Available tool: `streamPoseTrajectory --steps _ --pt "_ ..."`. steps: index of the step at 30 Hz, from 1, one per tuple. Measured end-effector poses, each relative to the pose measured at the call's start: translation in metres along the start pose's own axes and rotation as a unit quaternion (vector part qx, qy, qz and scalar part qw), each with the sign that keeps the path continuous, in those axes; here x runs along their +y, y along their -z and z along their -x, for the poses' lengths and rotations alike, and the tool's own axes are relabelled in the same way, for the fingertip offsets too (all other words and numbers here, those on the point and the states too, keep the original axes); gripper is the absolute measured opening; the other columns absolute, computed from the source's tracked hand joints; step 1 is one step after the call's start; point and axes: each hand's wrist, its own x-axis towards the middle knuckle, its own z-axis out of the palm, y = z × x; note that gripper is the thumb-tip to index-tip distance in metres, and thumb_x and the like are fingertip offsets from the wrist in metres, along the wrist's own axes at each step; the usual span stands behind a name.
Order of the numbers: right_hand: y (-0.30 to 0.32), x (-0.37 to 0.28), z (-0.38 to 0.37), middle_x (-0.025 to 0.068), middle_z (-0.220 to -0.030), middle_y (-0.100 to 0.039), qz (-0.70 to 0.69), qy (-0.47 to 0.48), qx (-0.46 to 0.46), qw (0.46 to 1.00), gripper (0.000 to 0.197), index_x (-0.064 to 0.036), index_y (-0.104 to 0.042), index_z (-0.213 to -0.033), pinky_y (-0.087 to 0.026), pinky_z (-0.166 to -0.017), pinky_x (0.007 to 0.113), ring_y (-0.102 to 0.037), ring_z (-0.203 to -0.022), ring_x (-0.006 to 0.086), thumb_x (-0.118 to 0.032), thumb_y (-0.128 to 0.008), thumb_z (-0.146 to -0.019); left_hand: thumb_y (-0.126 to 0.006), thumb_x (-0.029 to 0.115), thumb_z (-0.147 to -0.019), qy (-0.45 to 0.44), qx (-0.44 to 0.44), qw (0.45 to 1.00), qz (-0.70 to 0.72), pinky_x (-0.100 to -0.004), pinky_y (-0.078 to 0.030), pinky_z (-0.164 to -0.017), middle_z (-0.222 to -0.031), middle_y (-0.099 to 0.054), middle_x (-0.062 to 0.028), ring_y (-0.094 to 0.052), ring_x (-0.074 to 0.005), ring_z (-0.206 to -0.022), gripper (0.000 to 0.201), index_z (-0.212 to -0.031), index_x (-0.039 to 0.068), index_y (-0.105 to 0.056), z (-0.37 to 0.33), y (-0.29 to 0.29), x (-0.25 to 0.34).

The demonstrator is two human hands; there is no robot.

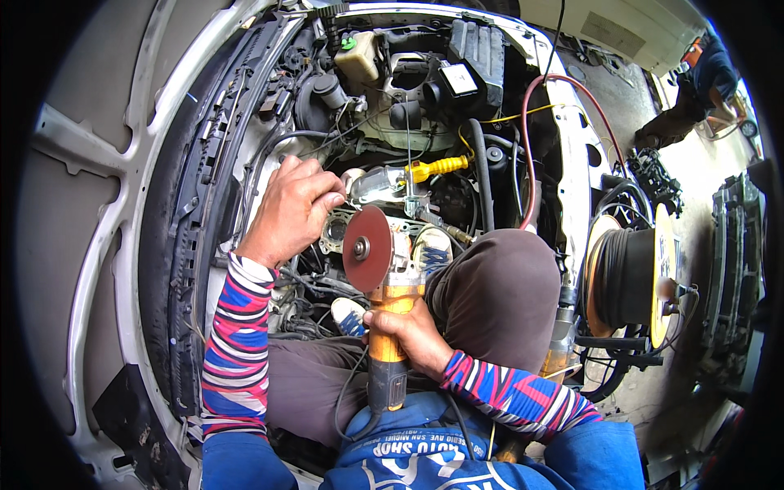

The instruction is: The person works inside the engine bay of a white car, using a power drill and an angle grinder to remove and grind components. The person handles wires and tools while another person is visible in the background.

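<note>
My right hand [416, 336] is wrapped round the yellow body of an angle grinder [392, 347]. The grinder stands upright in front of my shirt, its dark red disc [367, 247] at the top and facing left. Farther left, my left hand [294, 206] is raised over the engine bay with its fingers curled in. Whatever it may hold is hidden by the fingers. Just right of that hand hangs a work lamp with a yellow handle [441, 168] and a clear head [378, 186]. Bare engine metal [333, 232] shows behind the disc.
I sit inside the engine bay, my shoes [433, 249] among hoses and cables. A cable reel [633, 273] stands at the right, beside the white car body [576, 163]. A red hose [529, 147] arches over that edge. Another person [706, 86] is at the far right.
</note>
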Motion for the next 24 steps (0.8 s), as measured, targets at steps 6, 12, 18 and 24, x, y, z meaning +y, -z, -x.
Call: streamPoseTrajectory --steps 6,12,18,24 --pt "0.0008 0.0014 -0.0006 0.006 -0.096 -0.065 -0.007 0.0 0.001 1.0 0.042 -0.0041 -0.056 -0.118 -0.06 -0.068 0.034 -0.067 -0.076 0.0175 -0.012 -0.077 -0.084 -0.069 0.009 -0.088 -0.012 0.009 1.0 0.004 -0.0407 -0.043 -0.086 -0.086 -0.056 -0.0099 -0.051 -0.0302 -0.092 0.004 -0.09 0.005 -0.069 0.0013 -0.0013 0.0006" --pt "-0.0019 -0.0001 0.0016 0.0032 -0.096 -0.067 -0.015 0.015 0.022 1.0 0.038 -0.0055 -0.061 -0.113 -0.055 -0.071 0.031 -0.065 -0.08 0.0145 -0.01 -0.079 -0.081 -0.072 0.011 -0.088 -0.015 0.02 1.0 0.003 -0.0413 -0.043 -0.083 -0.085 -0.056 -0.0091 -0.051 -0.0302 -0.089 0.005 -0.09 0.006 -0.07 0.0019 -0.0021 0.005" --pt "-0.0013 0.0005 -0.0004 0.0044 -0.097 -0.064 -0.005 0.026 0.01 1.0 0.044 -0.0054 -0.055 -0.119 -0.059 -0.07 0.033 -0.066 -0.08 0.0163 -0.011 -0.079 -0.083 -0.071 0.009 -0.088 -0.016 0.031 0.999 0.018 -0.0404 -0.043 -0.081 -0.085 -0.056 -0.0087 -0.051 -0.0299 -0.088 0.004 -0.089 0.006 -0.07 0.0032 -0.005 0.0072" --pt "-0.002 0.0011 0.0015 0.0022 -0.098 -0.065 -0.021 0.018 0.023 0.999 0.04 -0.0066 -0.06 -0.115 -0.054 -0.075 0.032 -0.063 -0.085 0.0139 -0.01 -0.08 -0.08 -0.07 0.008 -0.088 -0.006 0.036 0.998 0.045 -0.0385 -0.043 -0.081 -0.086 -0.057 -0.0082 -0.052 -0.0288 -0.088 0.004 -0.089 0.004 -0.069 0.0044 -0.0073 0.007"
